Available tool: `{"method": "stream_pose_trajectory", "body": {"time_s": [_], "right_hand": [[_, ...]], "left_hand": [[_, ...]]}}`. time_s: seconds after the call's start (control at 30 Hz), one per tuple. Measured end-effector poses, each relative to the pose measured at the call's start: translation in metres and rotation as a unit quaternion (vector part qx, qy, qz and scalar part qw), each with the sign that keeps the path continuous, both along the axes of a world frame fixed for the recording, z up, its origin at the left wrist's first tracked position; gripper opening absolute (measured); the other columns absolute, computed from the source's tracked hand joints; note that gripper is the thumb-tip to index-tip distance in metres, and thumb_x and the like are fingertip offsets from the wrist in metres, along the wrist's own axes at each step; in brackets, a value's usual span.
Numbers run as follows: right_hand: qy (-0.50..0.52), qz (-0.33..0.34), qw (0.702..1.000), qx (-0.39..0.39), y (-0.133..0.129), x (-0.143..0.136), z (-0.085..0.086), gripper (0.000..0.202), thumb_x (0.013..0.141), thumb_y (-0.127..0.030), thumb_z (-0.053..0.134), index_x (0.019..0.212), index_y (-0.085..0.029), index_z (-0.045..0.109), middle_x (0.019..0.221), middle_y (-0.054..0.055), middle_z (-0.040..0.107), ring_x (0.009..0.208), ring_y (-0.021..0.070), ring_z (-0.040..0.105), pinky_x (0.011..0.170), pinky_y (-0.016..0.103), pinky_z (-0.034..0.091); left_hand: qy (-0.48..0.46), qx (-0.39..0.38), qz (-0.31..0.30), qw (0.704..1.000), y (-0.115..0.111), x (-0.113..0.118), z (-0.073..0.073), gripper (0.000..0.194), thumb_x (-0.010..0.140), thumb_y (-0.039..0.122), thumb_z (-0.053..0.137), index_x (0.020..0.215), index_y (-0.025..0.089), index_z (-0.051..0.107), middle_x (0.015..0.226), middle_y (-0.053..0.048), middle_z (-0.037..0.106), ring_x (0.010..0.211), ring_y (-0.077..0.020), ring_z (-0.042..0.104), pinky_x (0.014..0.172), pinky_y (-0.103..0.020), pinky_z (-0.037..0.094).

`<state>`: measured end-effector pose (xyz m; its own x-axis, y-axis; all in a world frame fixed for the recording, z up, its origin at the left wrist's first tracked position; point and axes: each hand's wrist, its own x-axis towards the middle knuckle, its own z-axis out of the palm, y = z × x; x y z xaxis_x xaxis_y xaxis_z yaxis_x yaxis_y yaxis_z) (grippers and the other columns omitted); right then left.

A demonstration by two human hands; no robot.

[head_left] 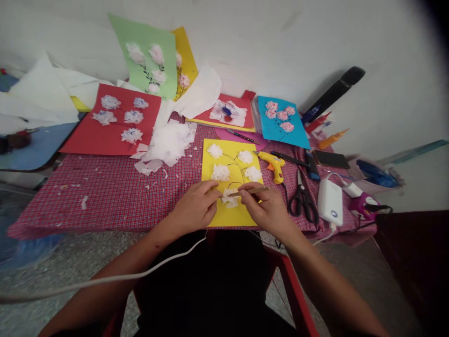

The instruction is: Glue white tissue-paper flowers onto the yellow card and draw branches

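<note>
A yellow sheet (pixel 231 219) lies before me with several white paper flowers and thin drawn stems. In my right hand (pixel 268 208) is a thin brown stick (pixel 253 191), pinched between the fingers, its tip over the lowest white flower (pixel 229 199). My left hand (pixel 197 205) rests on the sheet's left edge, fingers curled together beside that same flower; whatever they may hold is too small to make out. Just right of the sheet lies a yellow glue gun (pixel 275 166).
White paper scraps (pixel 170 142) lie left of the sheet. Red (pixel 84 133), green (pixel 140 32) and blue (pixel 298 133) flower cards stand behind. To the right are black scissors (pixel 302 201), a white power bank (pixel 329 201), a phone (pixel 330 159) and paint tubes (pixel 333 139).
</note>
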<state>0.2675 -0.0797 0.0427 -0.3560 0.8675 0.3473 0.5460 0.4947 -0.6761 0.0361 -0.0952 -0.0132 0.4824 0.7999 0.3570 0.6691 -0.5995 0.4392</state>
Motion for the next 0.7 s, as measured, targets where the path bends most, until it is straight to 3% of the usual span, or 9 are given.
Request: {"method": "stream_pose_trajectory", "body": {"time_s": [0.2, 0.5, 0.7], "right_hand": [[-0.009, -0.003, 1.0, -0.004, 0.0, 0.001, 0.0, 0.023, 0.098, -0.024, 0.057, 0.08, -0.021, 0.071, 0.092, 0.006, 0.081, 0.077, 0.0189, 0.076, 0.068, 0.029, 0.055], [-0.031, -0.001, 0.999, -0.031, 0.002, 0.001, -0.006, 0.023, 0.1, -0.026, 0.056, 0.087, -0.021, 0.074, 0.092, 0.006, 0.081, 0.076, 0.0191, 0.075, 0.068, 0.03, 0.055], [-0.004, -0.014, 0.999, -0.04, 0.0, 0.002, -0.009, 0.022, 0.098, -0.027, 0.058, 0.086, -0.022, 0.076, 0.093, 0.006, 0.081, 0.081, 0.0205, 0.077, 0.071, 0.031, 0.058]], "left_hand": [[-0.042, -0.014, -0.003, 0.999, 0.006, -0.001, 0.002, 0.023, 0.096, 0.014, 0.053, 0.111, 0.015, 0.07, 0.128, -0.014, 0.064, 0.12, -0.025, 0.062, 0.105, -0.043, 0.055], [0.075, -0.095, -0.047, 0.992, 0.036, 0.008, 0.027, 0.027, 0.101, 0.019, 0.049, 0.108, 0.016, 0.074, 0.104, -0.01, 0.068, 0.098, -0.023, 0.065, 0.087, -0.037, 0.054], [0.084, -0.112, -0.049, 0.989, 0.042, 0.01, 0.028, 0.024, 0.098, 0.021, 0.052, 0.104, 0.018, 0.075, 0.102, -0.009, 0.068, 0.095, -0.0217, 0.064, 0.083, -0.035, 0.051]]}}
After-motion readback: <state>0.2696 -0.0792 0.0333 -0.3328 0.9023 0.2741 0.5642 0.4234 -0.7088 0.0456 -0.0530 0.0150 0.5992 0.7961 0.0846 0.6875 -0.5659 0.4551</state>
